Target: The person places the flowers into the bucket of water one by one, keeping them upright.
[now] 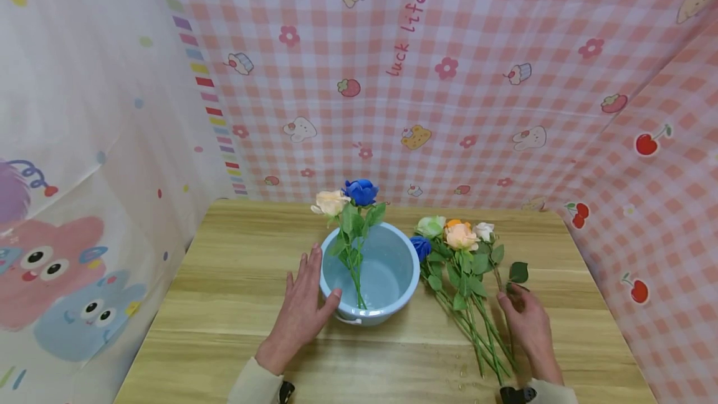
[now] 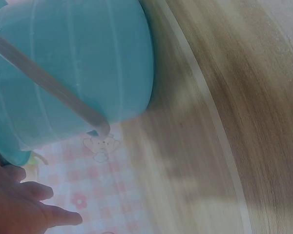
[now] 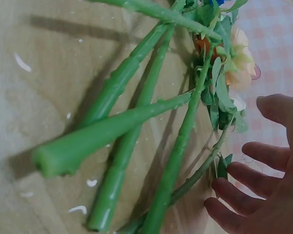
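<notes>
A light blue bucket (image 1: 416,270) stands mid-table, holding a blue rose (image 1: 361,192) and a cream rose (image 1: 331,202) that lean to its left rim. Against that left side rests my left hand (image 1: 303,304), fingers straight and thumb at the rim. To the bucket's right lies a bunch of roses: blue (image 1: 421,248), pale green (image 1: 430,226), orange, peach (image 1: 462,237) and white (image 1: 483,231). My right hand (image 1: 528,323) is beside the rightmost stem, fingers loosely spread; in the right wrist view a gap shows between them and the green stems (image 3: 151,92).
The wooden table (image 1: 224,279) carries water drops (image 1: 461,373) near the stem ends. A white handle (image 2: 53,85) hangs on the bucket's side. Pink checked cloth (image 1: 404,111) stands behind and to the right; a white printed cloth (image 1: 134,161) is at the left.
</notes>
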### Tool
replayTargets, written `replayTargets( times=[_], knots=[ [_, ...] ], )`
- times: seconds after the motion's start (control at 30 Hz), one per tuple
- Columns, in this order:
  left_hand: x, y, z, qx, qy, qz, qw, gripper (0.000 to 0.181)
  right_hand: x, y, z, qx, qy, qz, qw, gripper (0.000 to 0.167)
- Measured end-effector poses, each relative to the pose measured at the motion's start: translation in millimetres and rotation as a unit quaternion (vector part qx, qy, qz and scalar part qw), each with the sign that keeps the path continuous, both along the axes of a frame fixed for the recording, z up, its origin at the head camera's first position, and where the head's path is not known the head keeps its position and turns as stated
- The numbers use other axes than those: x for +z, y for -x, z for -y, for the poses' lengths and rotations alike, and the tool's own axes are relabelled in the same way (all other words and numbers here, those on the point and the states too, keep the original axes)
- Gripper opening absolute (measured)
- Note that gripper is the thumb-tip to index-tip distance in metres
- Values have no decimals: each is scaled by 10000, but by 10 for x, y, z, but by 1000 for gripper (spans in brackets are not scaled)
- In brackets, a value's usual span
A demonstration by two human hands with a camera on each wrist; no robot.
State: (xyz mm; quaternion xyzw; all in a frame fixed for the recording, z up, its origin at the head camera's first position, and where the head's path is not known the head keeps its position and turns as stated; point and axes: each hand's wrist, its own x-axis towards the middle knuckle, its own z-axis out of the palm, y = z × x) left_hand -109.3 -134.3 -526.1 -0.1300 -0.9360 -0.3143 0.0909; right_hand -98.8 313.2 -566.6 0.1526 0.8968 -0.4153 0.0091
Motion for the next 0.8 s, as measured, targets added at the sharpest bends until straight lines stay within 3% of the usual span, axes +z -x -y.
replayTargets(
  times=[0.23,0.43,0.8],
  knots=[
    [-13,2,2,-2,14,-35,10000,88,-53,35,-50,59,-288,308,9991,66],
    [-15,1,3,8,29,-8,10000,87,-89,50,-80,63,-581,214,9981,55],
    [-19,5,4,21,69,-25,10000,87,-129,62,-127,-39,-642,162,9978,41]
  ],
)
